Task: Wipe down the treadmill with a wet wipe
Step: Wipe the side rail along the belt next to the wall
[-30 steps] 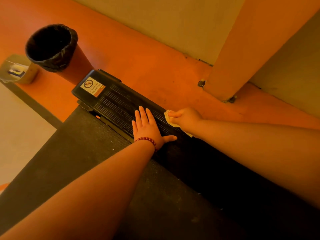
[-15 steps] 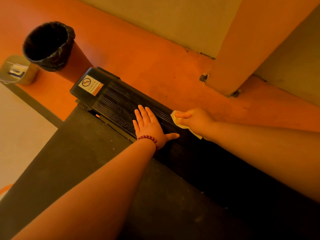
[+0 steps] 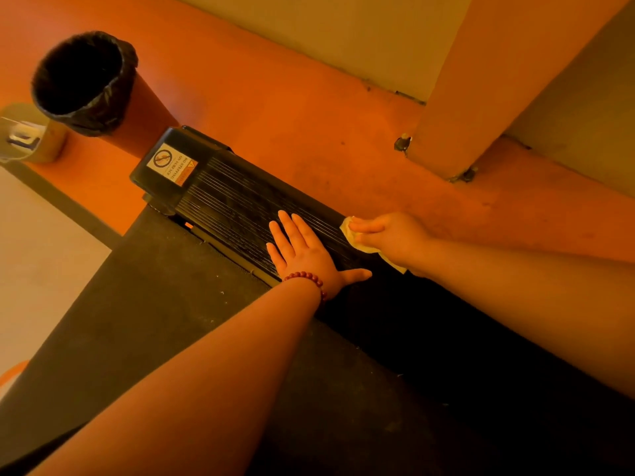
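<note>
While the left hand (image 3: 302,255) is lying flat on the ribbed cover (image 3: 233,201) at the far end of the treadmill (image 3: 192,324), fingers straight and close together w/ thumb spread out sideways, the right hand (image 3: 395,237) is gripping a pale wet wipe (image 3: 346,227) just beside it, to the R. R fingers are curling round the wipe, which is bunching under the palm. One corner is poking out past the fingertips and another bit is trailing out below the wrist. Wipe is touching the R part of the black cover, near the edge that is meeting the orange floor (image 3: 275,97).

Both bare forearms are reaching in from the bottom of the view. Red bead bracelet (image 3: 309,279) is circling the L wrist.

Dark belt (image 3: 137,304), speckled w/ pale bits, is stretching from the cover toward the viewer. White warning sticker (image 3: 170,163) w/ a crossed-out circle is showing at the cover's L end; its text is reading upside down.

Round bin (image 3: 82,84) w/ black liner is standing just beyond that end. Small boxy item (image 3: 24,139) is sitting at far L; can't tell what it is. Thick post (image 3: 481,80) is rising behind the R hand, w/ bolts (image 3: 402,143) at its base. Orange light is tinting everything.
</note>
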A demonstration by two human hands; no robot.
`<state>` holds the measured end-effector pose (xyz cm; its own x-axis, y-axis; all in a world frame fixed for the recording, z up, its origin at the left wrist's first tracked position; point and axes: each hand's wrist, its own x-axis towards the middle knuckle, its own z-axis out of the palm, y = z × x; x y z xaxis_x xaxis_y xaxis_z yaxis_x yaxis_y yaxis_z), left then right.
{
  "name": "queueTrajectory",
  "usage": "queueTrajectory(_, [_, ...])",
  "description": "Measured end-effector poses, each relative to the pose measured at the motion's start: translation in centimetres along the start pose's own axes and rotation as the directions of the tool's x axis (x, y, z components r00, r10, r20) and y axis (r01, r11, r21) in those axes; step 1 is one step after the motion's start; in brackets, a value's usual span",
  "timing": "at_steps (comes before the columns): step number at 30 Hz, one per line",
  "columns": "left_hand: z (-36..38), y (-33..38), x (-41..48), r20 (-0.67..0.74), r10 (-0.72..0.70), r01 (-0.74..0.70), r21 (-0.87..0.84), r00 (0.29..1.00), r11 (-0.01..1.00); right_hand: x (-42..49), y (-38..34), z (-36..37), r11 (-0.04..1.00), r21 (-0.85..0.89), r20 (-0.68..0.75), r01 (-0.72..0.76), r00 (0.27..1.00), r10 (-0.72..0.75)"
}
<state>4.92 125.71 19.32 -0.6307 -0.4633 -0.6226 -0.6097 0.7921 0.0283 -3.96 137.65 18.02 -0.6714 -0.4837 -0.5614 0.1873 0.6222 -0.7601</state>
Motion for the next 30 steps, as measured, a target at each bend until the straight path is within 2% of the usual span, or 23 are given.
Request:
queueTrajectory(5, [-0.3, 0.1, 0.0, 0.04, -0.008, 0.007, 0.027, 0.999, 1.0, -3.4, 3.1, -2.7, 0.999, 0.04, 0.031, -0.031, 0.999, 0.03])
queueTrajectory(10, [-0.4, 0.4, 0.0, 0.03, -0.022, 0.02, 0.046, 0.999, 0.999, -3.0, 3.0, -1.9, 0.996, 0.091, -0.015, -0.01, 1.0, 0.011])
queueTrajectory(15, [-0.1, 0.4, -0.1, -0.013, -0.016, 0.017, 0.06, 1.0, 0.998, -1.9, 2.1, -1.2, 1.0, 0.028, -0.013, 0.0, 1.0, 0.001])
queueTrajectory(18, [-0.2, 0.5, -0.4, -0.028, -0.015, 0.017, 0.061, 0.999, 0.998, -4.2, 4.7, -3.5, 0.999, 0.045, 0.029, -0.012, 1.0, 0.011])
queueTrajectory(22, [-0.4, 1.1, -0.8, -0.042, -0.037, 0.039, 0.037, 0.998, 0.999, -5.7, 7.0, -4.9, 0.996, 0.033, 0.0, -0.084, 0.996, 0.084])
queueTrajectory(25, [0.5, 2.8, -2.6, -0.046, 0.027, -0.026, 0.015, 0.999, 1.0, -5.1, 5.8, -3.9, 0.995, 0.097, 0.023, -0.037, 0.999, 0.035])
queueTrajectory(28, [2.1, 5.3, -4.8, 0.006, 0.092, -0.092, 0.004, 0.996, 0.996, -5.0, 5.5, -4.0, 0.996, 0.087, 0.061, 0.027, 0.998, -0.032])
queueTrajectory(30, [3.0, 6.5, -5.5, 0.031, 0.093, -0.094, 0.027, 0.995, 0.995, -5.9, 6.9, -5.1, 0.997, 0.071, 0.076, 0.017, 0.997, -0.023])
